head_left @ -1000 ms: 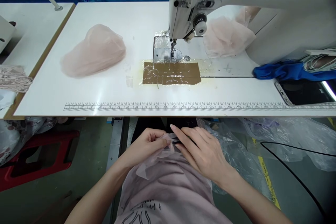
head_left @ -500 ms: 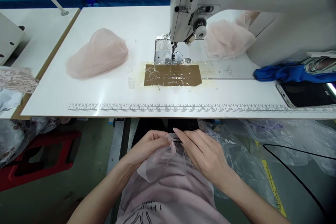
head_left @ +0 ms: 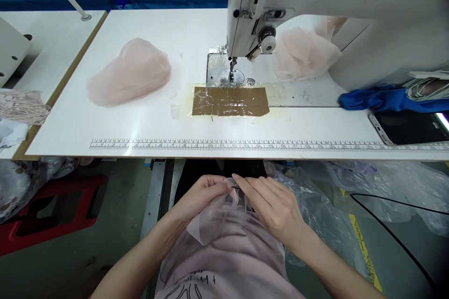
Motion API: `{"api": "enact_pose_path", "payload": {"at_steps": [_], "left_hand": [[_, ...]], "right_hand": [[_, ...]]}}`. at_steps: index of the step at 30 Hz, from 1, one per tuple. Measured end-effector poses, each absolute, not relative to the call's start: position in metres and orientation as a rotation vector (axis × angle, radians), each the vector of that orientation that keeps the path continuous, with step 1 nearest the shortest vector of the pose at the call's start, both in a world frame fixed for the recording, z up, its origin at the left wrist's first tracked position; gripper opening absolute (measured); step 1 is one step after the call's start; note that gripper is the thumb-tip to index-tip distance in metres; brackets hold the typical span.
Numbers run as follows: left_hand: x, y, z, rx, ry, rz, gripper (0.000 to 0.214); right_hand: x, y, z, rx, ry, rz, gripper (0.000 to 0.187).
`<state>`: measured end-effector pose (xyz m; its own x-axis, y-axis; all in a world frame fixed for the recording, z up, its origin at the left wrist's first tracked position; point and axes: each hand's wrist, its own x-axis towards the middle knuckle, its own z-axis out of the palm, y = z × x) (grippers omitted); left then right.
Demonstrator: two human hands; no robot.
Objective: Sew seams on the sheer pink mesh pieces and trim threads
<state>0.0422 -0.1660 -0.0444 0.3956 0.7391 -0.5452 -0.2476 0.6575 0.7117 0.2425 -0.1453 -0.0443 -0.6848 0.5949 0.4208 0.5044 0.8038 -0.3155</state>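
Below the table's front edge, in my lap, both hands work a piece of sheer pale pink fabric point(head_left: 210, 224). My left hand point(head_left: 198, 196) pinches its upper edge with curled fingers. My right hand point(head_left: 271, 205) is closed beside it, fingers pressed together on the same edge and on a thin dark tool point(head_left: 237, 188) whose kind I cannot make out. The fabric drapes down over my pink shirt.
A white sewing machine point(head_left: 315, 9) stands on the white table point(head_left: 140, 126) with a printed ruler along the front. Pink fabric piles lie left point(head_left: 129, 72) and behind the needle point(head_left: 301, 51). A phone point(head_left: 410, 127), blue cloth point(head_left: 382, 98) and plastic bags point(head_left: 368, 182) are at right. A red stool point(head_left: 52, 210) stands at left. Another person is beyond the table.
The hands stay at the fabric's edge; the loose flap has slid a little lower and right. The view shifted slightly.
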Motion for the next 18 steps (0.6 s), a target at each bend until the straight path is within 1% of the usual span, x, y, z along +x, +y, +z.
{"api": "enact_pose_path", "payload": {"at_steps": [3, 5, 8, 12, 13, 15, 18], "left_hand": [[0.041, -0.165, -0.041, 0.655, 1.041, 0.686, 0.034], [0.041, -0.165, -0.039, 0.654, 1.069, 0.71, 0.035], [0.041, -0.165, -0.036, 0.591, 1.076, 0.761, 0.033], [0.044, -0.168, -0.037, 0.461, 1.073, 0.887, 0.029], [0.045, -0.169, -0.038, 0.425, 1.068, 0.935, 0.029], [0.048, -0.174, -0.042, 0.36, 1.043, 1.037, 0.028], [0.051, -0.184, -0.05, 0.279, 1.01, 1.141, 0.029]], "right_hand": [[0.245, -0.144, -0.042, -0.915, -2.262, 0.484, 0.048], [0.247, -0.145, -0.04, -1.009, -2.088, 0.656, 0.044], [0.247, -0.152, -0.043, -1.092, -1.912, 0.908, 0.033], [0.247, -0.168, -0.06, -1.233, -1.712, 1.26, 0.015], [0.247, -0.172, -0.065, -1.283, -1.639, 1.349, 0.014], [0.245, -0.181, -0.074, -1.325, -1.454, 1.558, 0.022], [0.238, -0.192, -0.082, -1.228, -1.061, 1.948, 0.039]]}}
